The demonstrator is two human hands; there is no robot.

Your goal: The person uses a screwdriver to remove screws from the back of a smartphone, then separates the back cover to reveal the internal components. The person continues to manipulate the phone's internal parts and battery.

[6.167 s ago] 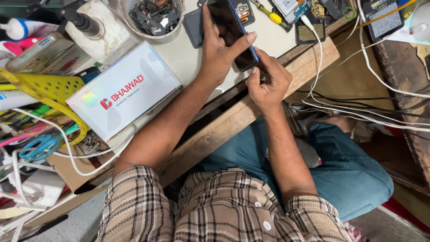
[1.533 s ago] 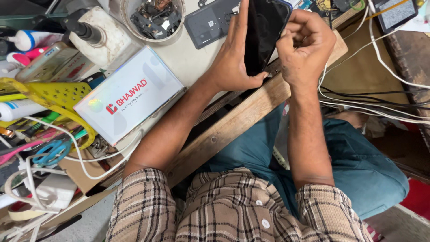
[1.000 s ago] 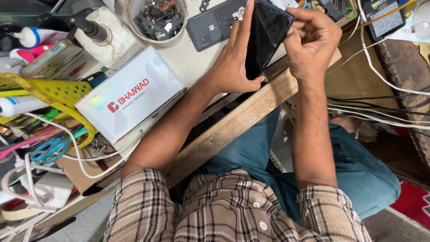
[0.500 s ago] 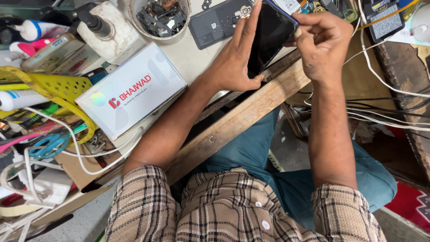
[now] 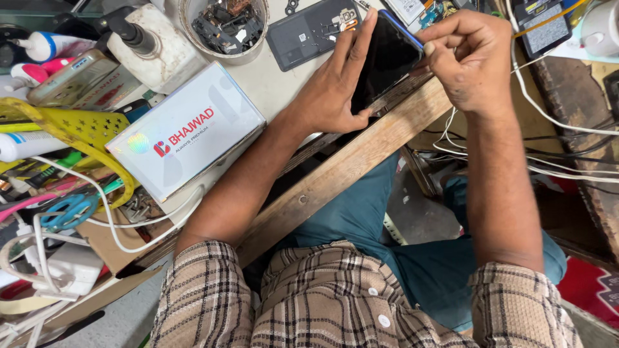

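Now | my left hand (image 5: 332,96) grips the phone (image 5: 387,61) at the bench's wooden edge (image 5: 361,161) | right hand (image 5: 467,58) pinches its corner | risk: prying hard may crack it, or it slips off.

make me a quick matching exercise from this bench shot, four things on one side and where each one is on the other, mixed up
Things:
1. dark phone
2. white box
3. round tub of parts
4. blue-handled scissors

Places:
A. at the far edge of the bench, beside the grey back cover
B. at the left, among white cables
C. between the left hand and the right hand
D. flat on the bench, left of the left forearm

Pairs: 1-C, 2-D, 3-A, 4-B
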